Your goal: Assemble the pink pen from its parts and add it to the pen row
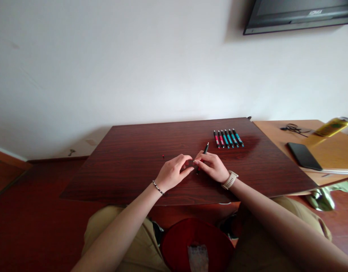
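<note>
Over the dark wooden table (134, 151), my right hand (213, 166) holds a black and red pen (206, 148), its silver tip pointing up and away. Just left of it is my left hand (174, 170), thumb and fingers curved and apart, the fingertips close to those of my right hand. Nothing can be seen between the left fingers. A tiny red piece (163, 156) lies on the table beyond my left hand. Several pens (228, 138), some black and pink, the others black and blue, lie in a row farther back on the right.
A lighter wooden table (276, 132) adjoins on the right, bearing a black phone (304, 156), a coiled black cable (294, 129) and a yellow can (333, 127). Below the front edge is a red stool (176, 241) with a clear packet (198, 258). A screen (298, 17) hangs on the wall.
</note>
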Tool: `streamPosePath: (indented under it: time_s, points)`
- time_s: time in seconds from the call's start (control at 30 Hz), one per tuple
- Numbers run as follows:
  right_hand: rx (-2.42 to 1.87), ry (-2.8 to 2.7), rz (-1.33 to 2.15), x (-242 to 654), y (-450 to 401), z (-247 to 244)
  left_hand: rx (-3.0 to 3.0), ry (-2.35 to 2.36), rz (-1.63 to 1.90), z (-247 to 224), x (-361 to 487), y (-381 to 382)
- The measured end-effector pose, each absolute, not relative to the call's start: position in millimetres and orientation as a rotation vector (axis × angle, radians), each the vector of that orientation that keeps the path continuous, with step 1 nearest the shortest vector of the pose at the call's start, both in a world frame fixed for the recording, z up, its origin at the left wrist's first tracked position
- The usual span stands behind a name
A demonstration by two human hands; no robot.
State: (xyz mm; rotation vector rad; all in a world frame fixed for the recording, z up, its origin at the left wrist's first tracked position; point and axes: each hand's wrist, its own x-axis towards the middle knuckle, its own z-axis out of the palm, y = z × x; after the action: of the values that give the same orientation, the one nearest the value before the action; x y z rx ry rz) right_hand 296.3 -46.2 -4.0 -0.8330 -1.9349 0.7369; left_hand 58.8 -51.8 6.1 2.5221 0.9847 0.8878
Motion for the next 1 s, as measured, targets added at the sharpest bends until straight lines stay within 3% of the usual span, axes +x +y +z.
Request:
streamPosePath:
  time_s: [0.4, 1.0]
  points:
    - [-0.814, -2.100, 0.737, 295, -46, -5, 2.700, 0.864, 0.948, 10, 61, -52]
    - [-0.830, -2.127, 0.706, 296, -50, -2, 2.639, 1.078, 0.892, 22, 43, -46]
